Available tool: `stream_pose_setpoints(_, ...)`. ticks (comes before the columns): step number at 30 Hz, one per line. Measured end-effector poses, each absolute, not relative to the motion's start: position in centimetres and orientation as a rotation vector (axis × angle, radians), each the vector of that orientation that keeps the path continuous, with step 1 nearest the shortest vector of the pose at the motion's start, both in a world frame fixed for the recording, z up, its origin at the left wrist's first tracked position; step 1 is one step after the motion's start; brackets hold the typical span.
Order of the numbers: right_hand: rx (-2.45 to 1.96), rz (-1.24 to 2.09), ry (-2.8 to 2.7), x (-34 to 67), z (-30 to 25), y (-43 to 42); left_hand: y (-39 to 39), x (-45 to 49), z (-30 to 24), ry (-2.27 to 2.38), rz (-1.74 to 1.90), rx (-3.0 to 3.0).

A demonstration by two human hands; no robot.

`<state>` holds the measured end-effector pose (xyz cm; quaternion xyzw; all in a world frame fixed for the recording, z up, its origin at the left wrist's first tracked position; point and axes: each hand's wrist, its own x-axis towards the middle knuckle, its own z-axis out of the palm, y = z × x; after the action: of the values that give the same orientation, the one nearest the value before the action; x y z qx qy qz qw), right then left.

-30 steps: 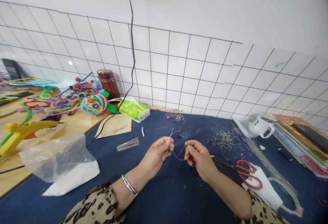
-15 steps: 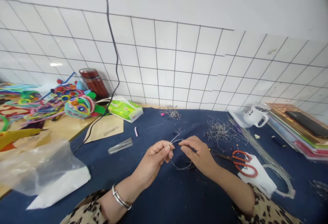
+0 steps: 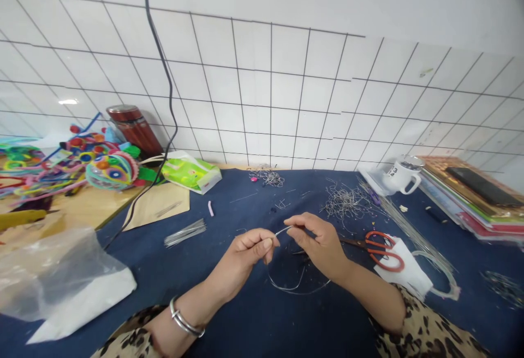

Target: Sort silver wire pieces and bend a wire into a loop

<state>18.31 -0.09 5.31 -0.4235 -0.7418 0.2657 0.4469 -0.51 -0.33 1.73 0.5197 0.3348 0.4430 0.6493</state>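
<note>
My left hand (image 3: 244,255) pinches one end of a thin silver wire (image 3: 292,286) between thumb and fingers, just above the dark blue cloth (image 3: 254,320). My right hand (image 3: 321,244) is closed on the same wire a little to the right. The wire arcs between the two hands and hangs in a loop below them. A silver bangle sits on my left wrist, and both sleeves are leopard print.
Red-handled scissors (image 3: 379,249) lie right of my right hand, partly on white paper. A heap of wire scraps (image 3: 347,205), a white mug (image 3: 403,177), stacked books (image 3: 470,197), a wire bundle (image 3: 185,232), a plastic bag (image 3: 53,273), coloured pipe-cleaner crafts (image 3: 98,167) and a green pack (image 3: 190,172) surround the cloth.
Both hands have dropped lower and come closer together. The wire now hangs in a wider loop beneath them. The camera has shifted, so the table things sit further left in view.
</note>
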Motion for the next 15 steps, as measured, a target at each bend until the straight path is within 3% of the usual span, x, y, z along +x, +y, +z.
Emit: stream_pose_setpoints(15,-1.108,0.764,-1.643,19.6,6.0,1.1,-1.1,0.1,2.0,0.517,0.844,0.736)
